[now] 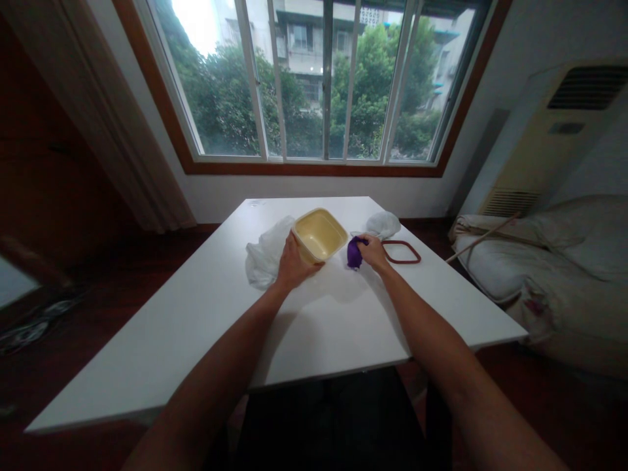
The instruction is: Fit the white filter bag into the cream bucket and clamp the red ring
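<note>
My left hand (293, 265) grips a pale yellow plastic container (320, 234) by its left side and underside. The container is tilted, and its open top faces me. In my right hand (373, 251) is a bunched purple cloth (355, 252), pinched just right of the container and apart from it. A reddish-brown ring (402, 252) with rounded corners, shaped like a lid rim, lies on the white table (338, 327) beside my right hand. Behind my left hand rests a crumpled translucent plastic bag (265, 255).
Another whitish plastic bundle (383, 224) sits at the table's back right. Beyond the right edge are a covered, cushion-like heap (495, 245) with a thin stick (483, 238) on it and a standing air conditioner (540, 144). A window (314, 98) rises behind the table.
</note>
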The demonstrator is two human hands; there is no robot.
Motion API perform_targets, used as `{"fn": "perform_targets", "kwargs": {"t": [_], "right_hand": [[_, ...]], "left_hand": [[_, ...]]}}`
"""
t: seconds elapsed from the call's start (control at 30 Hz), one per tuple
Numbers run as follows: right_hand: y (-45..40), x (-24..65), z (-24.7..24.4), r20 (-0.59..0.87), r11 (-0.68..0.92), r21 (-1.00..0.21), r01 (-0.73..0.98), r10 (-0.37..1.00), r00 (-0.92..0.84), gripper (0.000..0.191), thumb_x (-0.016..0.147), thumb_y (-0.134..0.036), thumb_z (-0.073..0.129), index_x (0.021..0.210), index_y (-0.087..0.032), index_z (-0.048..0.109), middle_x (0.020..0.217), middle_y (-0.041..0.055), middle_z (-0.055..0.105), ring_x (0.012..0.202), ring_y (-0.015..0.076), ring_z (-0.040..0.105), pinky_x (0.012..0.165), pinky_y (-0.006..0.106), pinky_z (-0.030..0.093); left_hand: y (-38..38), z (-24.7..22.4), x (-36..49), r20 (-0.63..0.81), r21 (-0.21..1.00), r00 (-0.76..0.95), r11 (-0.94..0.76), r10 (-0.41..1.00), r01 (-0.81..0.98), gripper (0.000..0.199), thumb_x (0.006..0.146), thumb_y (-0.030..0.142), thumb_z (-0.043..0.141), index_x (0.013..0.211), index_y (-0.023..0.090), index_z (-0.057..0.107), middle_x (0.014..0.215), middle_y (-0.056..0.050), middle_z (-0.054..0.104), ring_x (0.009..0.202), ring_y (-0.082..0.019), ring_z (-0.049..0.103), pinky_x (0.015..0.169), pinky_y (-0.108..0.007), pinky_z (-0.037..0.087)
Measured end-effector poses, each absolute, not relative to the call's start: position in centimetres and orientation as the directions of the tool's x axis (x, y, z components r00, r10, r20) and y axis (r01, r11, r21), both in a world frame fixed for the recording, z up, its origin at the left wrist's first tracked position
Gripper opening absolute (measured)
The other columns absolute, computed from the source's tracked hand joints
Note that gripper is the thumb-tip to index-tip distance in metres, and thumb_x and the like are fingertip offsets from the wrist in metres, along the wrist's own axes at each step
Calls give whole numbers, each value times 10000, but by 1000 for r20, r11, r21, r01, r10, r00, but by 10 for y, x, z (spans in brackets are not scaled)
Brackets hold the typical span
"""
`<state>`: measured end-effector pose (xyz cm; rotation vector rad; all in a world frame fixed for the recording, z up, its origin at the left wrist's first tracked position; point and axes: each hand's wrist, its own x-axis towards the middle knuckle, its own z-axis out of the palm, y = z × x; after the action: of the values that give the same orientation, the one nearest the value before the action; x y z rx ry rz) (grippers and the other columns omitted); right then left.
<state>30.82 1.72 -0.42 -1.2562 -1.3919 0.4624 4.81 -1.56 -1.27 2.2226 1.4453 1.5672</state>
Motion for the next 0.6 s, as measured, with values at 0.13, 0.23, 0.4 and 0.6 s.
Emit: {"fn": "perform_targets", "kwargs": {"t": [0.13, 0.23, 0.4, 0.6], "right_hand": [[28, 294, -16, 435, 327, -857, 399, 873, 219, 393, 815, -292, 471, 1113, -130, 669, 1100, 105, 715, 1011, 222, 656, 954, 423, 519], [33, 294, -19, 382, 238, -867, 438, 882, 275, 531, 827, -330, 536, 1320, -135, 550, 1281, 144, 641, 1167, 257, 611, 1027, 458, 476], [22, 300, -14, 398, 213, -759, 615, 900, 179, 595, 805, -280, 604, 1364, -92, 525, 1405, 191, 548, 1314, 291, 520, 1152, 439, 360], [0, 290, -2, 457, 453, -722, 524, 880, -131, 471, 820, -314, 653, 1259, -152, 602, 1301, 146, 630, 1188, 269, 596, 1028, 461, 475]], "left_hand": [[-16, -13, 48, 712, 514, 42, -561, 701, 649, 1221, 516, 504, 872, 1481, 178, 198, 1428, -186, 429, 1321, -380, 458, 1062, -509, 444], [-16, -12, 47, 713, 521, 31, -559, 701, 645, 1254, 495, 499, 885, 1485, 171, 189, 1425, -193, 429, 1317, -388, 460, 1079, -524, 426], [-16, -12, 46, 706, 530, 43, -568, 707, 630, 1271, 522, 496, 877, 1510, 170, 147, 1470, -204, 387, 1373, -384, 399, 1121, -524, 385], [-17, -12, 48, 713, 581, 18, -605, 701, 544, 1336, 517, 473, 886, 1537, 167, 78, 1483, -215, 369, 1393, -370, 377, 1146, -530, 347]]}}
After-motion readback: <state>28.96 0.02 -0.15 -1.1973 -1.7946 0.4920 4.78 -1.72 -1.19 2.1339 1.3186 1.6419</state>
